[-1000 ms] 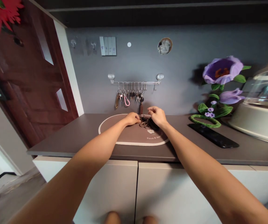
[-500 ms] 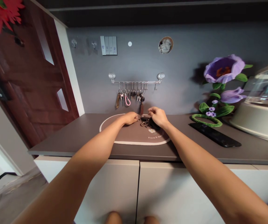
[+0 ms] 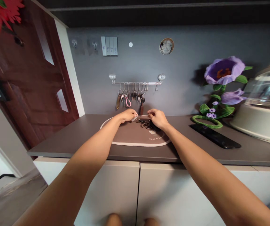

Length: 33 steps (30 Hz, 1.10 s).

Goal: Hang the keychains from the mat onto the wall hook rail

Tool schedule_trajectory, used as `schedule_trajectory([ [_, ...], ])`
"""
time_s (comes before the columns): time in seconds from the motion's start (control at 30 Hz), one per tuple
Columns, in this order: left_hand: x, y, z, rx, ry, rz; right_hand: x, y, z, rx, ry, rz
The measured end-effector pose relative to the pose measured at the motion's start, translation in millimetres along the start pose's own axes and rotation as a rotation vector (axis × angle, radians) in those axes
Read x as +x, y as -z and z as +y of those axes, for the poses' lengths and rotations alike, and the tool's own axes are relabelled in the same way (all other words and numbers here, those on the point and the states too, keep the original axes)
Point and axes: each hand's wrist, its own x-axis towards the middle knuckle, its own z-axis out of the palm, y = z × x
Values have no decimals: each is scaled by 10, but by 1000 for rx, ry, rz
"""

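Note:
My left hand is closed in a pinch just above the mat, on a small flat pale piece that looks like part of a set of keys. My right hand is a little to the right, its fingers curled and thumb near the fingertips; what they hold, if anything, is hidden. Between the hands, on the brown oval mat, lies a loose pile of keys and rings, partly covered by the right hand. Above them several key sets hang from a clear hook rail on the wall.
Purple fabric flowers and a black phone stand and lie to the right, next to a white appliance with a clear dome. The counter's front edge runs below my forearms. A dark red door is at left.
My left hand has shifted slightly left and turned, so a pale piece now shows at its fingertips. My right hand has stayed nearly in place.

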Motion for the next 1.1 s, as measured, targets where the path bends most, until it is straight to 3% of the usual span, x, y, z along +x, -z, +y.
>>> schedule_trajectory([
  [0.23,-55,85,151,-503,155,-55,-31,14,-82,-37,47,-40],
  [0.47,-102,154,246,-788,138,-150,-83,12,-155,9,138,-44],
  [0.8,-106,136,312,-985,39,-139,-141,-4,-279,92,358,21],
  [1.1,-79,130,273,-968,2,-158,-105,-44,-234,69,390,42],
])
